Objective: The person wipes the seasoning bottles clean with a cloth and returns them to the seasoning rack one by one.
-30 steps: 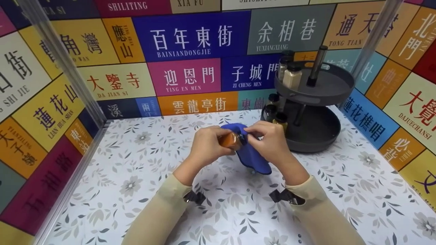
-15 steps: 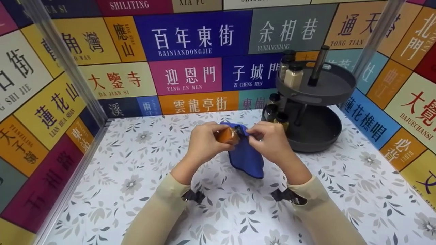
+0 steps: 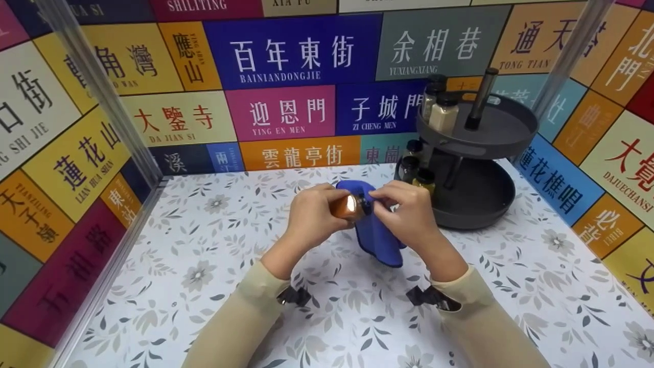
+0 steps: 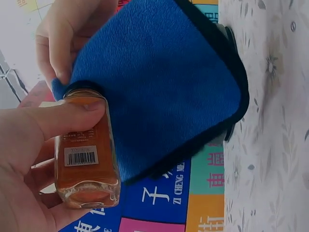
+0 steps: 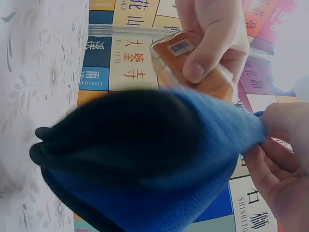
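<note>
Glass bottle [image 4: 87,147] with an orange-brown filling sits in the left grip [image 3: 312,212], held above the tabletop [image 3: 153,286] and tipped over so that its black cap [image 4: 84,87] points across towards the right grip [image 3: 406,209]. Blue cloth [image 4: 159,87] hangs between the two grips, its upper part gathered at the cap and its dark-edged lower part drooping below the right grip.

The step in hand looks like wiping the cap and neck. To do it well, I would keep the left grip firm on the body and let the right do the moving, turning the cloth round the cap in short strokes while the bottle is rolled a little at a time. Smooth glass may slip if the hold gets loose, and the loose cloth could get in the way, so gathering more of it would probably help.

The left grip is closed about the bottle only as far as its width demands: thumb laid along the near face by the shoulder, fingers behind. The right grip is nearly closed, thumb and fingertips pinching cloth right beside the cap; whether they also squeeze the cap through it, I cannot tell. Just beyond the right grip stands a dark two-tier stand [image 3: 475,148].
</note>
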A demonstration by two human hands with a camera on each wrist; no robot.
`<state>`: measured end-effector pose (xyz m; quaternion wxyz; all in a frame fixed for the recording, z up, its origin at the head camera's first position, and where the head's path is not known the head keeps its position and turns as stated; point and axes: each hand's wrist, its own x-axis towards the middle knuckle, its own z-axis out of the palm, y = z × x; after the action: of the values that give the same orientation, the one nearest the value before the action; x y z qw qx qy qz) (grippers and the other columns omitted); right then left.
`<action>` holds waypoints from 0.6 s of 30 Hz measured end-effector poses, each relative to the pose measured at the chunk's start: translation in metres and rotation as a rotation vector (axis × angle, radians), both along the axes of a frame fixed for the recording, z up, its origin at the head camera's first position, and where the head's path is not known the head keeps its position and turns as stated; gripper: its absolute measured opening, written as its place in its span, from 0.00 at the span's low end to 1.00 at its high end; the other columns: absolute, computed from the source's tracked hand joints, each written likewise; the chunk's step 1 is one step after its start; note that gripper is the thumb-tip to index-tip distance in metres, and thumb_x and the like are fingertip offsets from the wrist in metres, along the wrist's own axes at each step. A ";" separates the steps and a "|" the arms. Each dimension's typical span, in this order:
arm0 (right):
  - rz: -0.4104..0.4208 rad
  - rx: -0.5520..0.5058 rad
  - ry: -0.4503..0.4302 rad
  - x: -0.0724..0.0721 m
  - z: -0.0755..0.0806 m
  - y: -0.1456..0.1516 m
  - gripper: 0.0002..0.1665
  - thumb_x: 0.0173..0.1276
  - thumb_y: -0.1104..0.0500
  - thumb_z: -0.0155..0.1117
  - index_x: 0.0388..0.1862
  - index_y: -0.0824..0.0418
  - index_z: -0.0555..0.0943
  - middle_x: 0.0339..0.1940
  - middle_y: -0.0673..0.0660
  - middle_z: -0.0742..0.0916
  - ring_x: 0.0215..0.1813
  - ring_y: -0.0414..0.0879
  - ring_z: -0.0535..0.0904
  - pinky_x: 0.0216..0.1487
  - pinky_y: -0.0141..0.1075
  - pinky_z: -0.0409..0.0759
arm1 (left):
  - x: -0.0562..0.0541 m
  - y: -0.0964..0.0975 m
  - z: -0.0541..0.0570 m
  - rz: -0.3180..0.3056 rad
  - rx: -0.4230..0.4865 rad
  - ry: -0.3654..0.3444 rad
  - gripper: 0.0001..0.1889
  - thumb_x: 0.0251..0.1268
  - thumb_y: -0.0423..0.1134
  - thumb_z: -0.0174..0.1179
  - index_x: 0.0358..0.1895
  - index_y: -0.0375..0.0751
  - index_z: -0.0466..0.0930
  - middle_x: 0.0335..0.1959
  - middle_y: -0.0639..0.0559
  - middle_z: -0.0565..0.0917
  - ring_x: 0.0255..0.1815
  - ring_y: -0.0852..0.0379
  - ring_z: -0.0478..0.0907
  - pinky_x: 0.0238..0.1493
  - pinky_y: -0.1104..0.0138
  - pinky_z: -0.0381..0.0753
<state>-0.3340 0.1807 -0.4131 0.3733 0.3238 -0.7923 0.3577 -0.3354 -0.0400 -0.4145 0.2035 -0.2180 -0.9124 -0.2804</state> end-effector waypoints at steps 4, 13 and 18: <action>-0.029 -0.025 -0.050 -0.002 0.000 0.003 0.07 0.63 0.71 0.73 0.36 0.62 0.94 0.29 0.56 0.91 0.30 0.42 0.87 0.35 0.33 0.88 | 0.004 0.000 0.003 -0.028 0.029 -0.012 0.28 0.46 0.47 0.87 0.55 0.51 0.92 0.45 0.55 0.91 0.44 0.54 0.87 0.48 0.59 0.86; -0.018 0.007 -0.111 -0.001 0.000 0.003 0.07 0.62 0.72 0.71 0.36 0.66 0.93 0.30 0.60 0.91 0.30 0.44 0.89 0.34 0.35 0.89 | 0.006 -0.008 0.011 -0.009 0.171 -0.065 0.30 0.44 0.49 0.87 0.56 0.52 0.92 0.44 0.55 0.91 0.43 0.55 0.85 0.47 0.60 0.85; 0.002 0.069 -0.052 0.004 0.005 0.002 0.08 0.59 0.73 0.71 0.34 0.65 0.92 0.28 0.59 0.90 0.28 0.44 0.88 0.32 0.34 0.88 | 0.005 -0.008 0.010 0.020 0.180 -0.067 0.30 0.45 0.49 0.87 0.56 0.52 0.92 0.44 0.54 0.91 0.43 0.55 0.85 0.46 0.61 0.86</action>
<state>-0.3304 0.1830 -0.4084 0.3410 0.3280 -0.8132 0.3390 -0.3304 -0.0484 -0.4043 0.1945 -0.1804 -0.8919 -0.3662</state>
